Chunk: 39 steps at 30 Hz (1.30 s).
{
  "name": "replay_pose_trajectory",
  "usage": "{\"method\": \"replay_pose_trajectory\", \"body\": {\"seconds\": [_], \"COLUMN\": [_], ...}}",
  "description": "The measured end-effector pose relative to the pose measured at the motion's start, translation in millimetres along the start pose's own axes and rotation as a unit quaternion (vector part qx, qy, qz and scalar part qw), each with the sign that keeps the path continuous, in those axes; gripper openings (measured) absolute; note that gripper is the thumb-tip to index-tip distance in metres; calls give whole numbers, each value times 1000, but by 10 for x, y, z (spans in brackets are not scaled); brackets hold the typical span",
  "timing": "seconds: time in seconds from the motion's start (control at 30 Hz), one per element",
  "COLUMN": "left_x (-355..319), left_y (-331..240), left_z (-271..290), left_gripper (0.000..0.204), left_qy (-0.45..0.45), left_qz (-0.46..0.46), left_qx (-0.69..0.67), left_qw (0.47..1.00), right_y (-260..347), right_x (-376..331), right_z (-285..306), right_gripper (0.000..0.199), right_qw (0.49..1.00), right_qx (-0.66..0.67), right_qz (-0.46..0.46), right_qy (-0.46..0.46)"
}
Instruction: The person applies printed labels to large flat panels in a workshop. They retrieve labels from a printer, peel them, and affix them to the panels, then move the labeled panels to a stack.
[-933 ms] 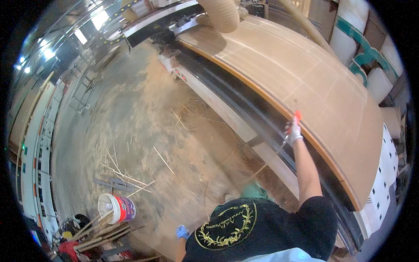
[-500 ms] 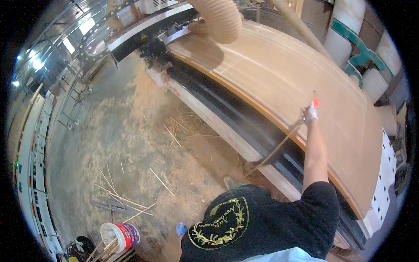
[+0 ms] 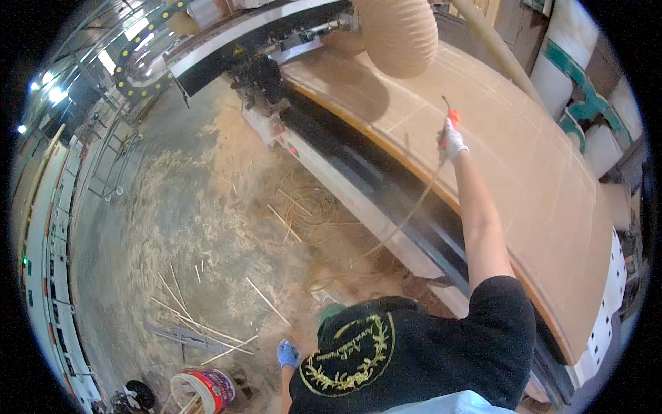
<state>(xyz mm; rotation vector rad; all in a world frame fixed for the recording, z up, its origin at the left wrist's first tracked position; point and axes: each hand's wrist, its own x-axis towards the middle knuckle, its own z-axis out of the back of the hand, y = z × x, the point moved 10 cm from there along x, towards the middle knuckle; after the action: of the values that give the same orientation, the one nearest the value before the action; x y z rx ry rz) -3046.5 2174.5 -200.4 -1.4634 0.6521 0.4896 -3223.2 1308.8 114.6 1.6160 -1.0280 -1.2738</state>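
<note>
An air blow gun [image 3: 452,117] with an orange-red body and a thin bent nozzle is in my gloved right hand [image 3: 453,143], with the fingers wrapped round it. My right arm reaches out over a large brown board [image 3: 531,200] on the bed of a machine. From the gun a thin hose [image 3: 414,210] runs down across the bed's near side toward the floor. Low at my side hangs my left hand [image 3: 288,353] in a blue glove, apart from the machine. Its fingers are too small and partly hidden to tell whether it grips anything.
A machine gantry [image 3: 241,52] and a wide ribbed dust hose [image 3: 400,38] stand over the board's far end. Coiled hose [image 3: 310,207], thin wooden strips [image 3: 269,300] and sawdust lie on the floor. A bucket [image 3: 219,392] holding sticks stands at lower left.
My right hand with the blow gun has swept left and farther away over the board. My left hand shows more fully beside my body. The whole view has shifted slightly.
</note>
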Motion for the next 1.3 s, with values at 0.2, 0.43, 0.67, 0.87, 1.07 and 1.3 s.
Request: {"method": "replay_pose_trajectory", "body": {"seconds": [0.2,0.43,0.67,0.87,1.07,1.3], "left_x": [1327,1681,1984,1831,1465,1303], "left_y": [-317,-1562,-733,-1028,-1302,-217], "left_z": [544,590,1459,1157,1077,1557], "left_gripper": [12,19,22,22,25,25], "left_qy": [34,-3,-90,-49,-67,-76], "left_qz": [36,31,134,100,67,87], "left_qx": [125,106,94,36,16,148], "left_qw": [991,994,982,993,995,982], "right_y": [-961,-1491,-1998,-1674,-1876,-2632], "right_x": [-406,-608,-1702,-1581,-1288,-1258], "right_z": [-1018,411,49,-1645,-2337,-2442], "right_gripper": [47,47,48,52,53,65], "right_qw": [997,972,988,988,983,962], "right_qx": [-72,104,-25,-126,-70,-217], "right_qz": [-15,-32,-108,-67,-104,-139], "right_qy": [18,-207,-109,63,136,87]}}
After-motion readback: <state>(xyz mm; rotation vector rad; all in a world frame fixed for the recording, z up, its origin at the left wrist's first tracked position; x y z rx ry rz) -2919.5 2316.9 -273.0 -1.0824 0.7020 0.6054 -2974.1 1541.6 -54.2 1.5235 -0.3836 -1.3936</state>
